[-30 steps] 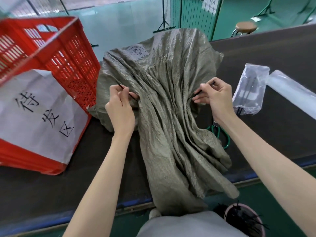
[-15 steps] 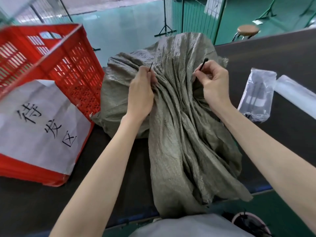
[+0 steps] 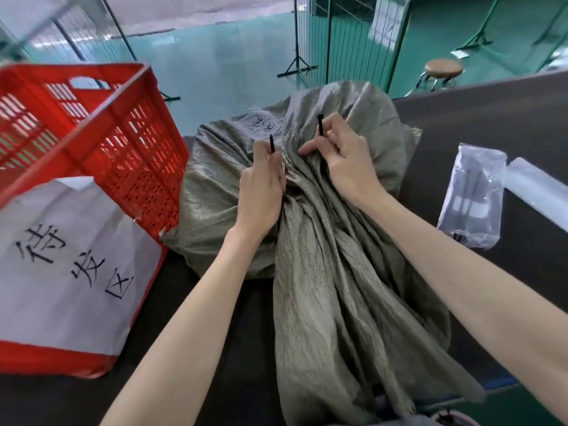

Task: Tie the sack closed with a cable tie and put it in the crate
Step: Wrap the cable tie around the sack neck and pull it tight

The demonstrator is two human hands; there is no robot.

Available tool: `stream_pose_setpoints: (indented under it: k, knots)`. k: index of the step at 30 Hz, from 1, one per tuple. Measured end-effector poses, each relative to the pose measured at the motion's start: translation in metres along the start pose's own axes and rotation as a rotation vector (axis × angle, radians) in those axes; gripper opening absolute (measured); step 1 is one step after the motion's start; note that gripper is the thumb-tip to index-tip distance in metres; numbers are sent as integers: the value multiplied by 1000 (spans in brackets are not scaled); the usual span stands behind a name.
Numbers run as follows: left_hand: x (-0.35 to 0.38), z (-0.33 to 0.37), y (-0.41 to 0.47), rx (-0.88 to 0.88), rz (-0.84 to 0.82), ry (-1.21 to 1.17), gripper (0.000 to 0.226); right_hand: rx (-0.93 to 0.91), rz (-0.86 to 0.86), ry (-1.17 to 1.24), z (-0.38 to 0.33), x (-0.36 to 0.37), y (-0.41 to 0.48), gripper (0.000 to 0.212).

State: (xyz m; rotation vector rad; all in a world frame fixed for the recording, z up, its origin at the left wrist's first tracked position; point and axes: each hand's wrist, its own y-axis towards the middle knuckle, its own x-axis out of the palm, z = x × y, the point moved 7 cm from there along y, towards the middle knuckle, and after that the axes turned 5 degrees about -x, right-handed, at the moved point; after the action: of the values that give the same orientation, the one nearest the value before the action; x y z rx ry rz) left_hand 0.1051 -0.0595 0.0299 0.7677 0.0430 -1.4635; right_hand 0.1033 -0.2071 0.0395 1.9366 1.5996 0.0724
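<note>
On the dark table (image 3: 215,348) before me lies the grey-green sack (image 3: 338,287), its neck bunched between my hands. My left hand (image 3: 261,192) pinches one end of the black cable tie (image 3: 272,145); my right hand (image 3: 347,158) pinches the other end, and both ends stick up. Just left of the sack stands the red crate (image 3: 129,142), its white sheet (image 3: 61,256) reading 待发区. A circled handwritten mark (image 3: 264,126) on the sack is too blurred to read.
</note>
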Motion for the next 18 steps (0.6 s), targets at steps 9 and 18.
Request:
stream_pose_setpoints:
  k: [9,18]
  knots:
    - [-6,5,10,0,119,-129,17,128,-105,31,28,21,-8,7]
    - [-8,12,48,-66,-5,-284,11,207,-142,490,28,22,-7,19]
